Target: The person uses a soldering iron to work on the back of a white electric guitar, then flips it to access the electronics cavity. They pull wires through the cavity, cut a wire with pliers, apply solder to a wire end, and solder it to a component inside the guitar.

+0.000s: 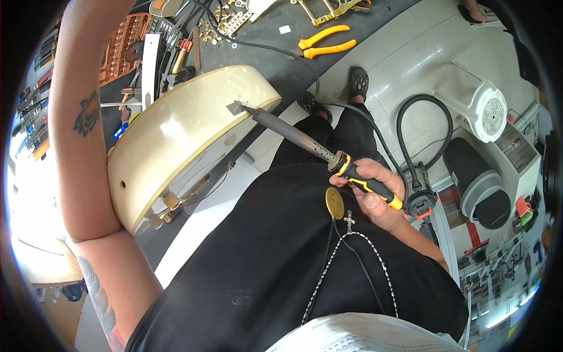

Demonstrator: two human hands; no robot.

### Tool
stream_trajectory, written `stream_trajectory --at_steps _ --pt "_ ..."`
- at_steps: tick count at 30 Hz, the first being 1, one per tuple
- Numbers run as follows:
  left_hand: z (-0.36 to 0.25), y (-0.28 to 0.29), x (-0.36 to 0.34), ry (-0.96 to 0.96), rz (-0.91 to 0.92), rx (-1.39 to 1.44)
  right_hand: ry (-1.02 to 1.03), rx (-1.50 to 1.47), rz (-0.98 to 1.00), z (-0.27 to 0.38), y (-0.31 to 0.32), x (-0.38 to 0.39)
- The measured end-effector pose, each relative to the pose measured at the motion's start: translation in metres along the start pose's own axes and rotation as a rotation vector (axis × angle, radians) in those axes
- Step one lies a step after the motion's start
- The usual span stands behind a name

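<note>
My right hand grips a soldering iron by its black-and-yellow handle. Its tip is at a small grey patch on the side of a cream round housing, which has exposed metal fittings and thin red wire underneath. My tattooed left arm rests bent against the housing's left end and runs up past the top edge, where my left hand is out of view. A round gold pendant and a silver cross hang over my black shirt.
The dark bench holds orange-handled pliers, brass bits, an orange tool case and tools. Below are my feet in dark clogs, a looped black hose, a white appliance and a dark bin. Another person's foot is top right.
</note>
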State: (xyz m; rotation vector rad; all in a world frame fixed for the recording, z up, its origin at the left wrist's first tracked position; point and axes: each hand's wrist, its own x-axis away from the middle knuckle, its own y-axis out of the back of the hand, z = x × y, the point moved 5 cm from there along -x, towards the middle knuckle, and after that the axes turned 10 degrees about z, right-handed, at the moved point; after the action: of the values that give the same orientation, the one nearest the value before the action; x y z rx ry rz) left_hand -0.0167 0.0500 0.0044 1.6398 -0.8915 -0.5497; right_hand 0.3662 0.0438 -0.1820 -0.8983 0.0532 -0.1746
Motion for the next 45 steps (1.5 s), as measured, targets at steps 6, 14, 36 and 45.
stream_trajectory --at_steps 6,14,36,45 --pt "0.006 -0.002 0.004 0.006 -0.036 0.039 0.012 -0.127 -0.001 -0.004 0.002 0.002" --pt "0.005 -0.002 0.004 -0.003 -0.033 0.020 -0.021 -0.118 0.005 -0.007 0.001 0.004" --pt "0.008 -0.001 0.002 -0.008 -0.014 0.000 0.058 0.266 0.087 0.007 -0.005 -0.003" --pt "-0.005 -0.001 0.006 -0.016 -0.009 -0.024 0.082 0.433 0.098 0.015 -0.001 -0.002"
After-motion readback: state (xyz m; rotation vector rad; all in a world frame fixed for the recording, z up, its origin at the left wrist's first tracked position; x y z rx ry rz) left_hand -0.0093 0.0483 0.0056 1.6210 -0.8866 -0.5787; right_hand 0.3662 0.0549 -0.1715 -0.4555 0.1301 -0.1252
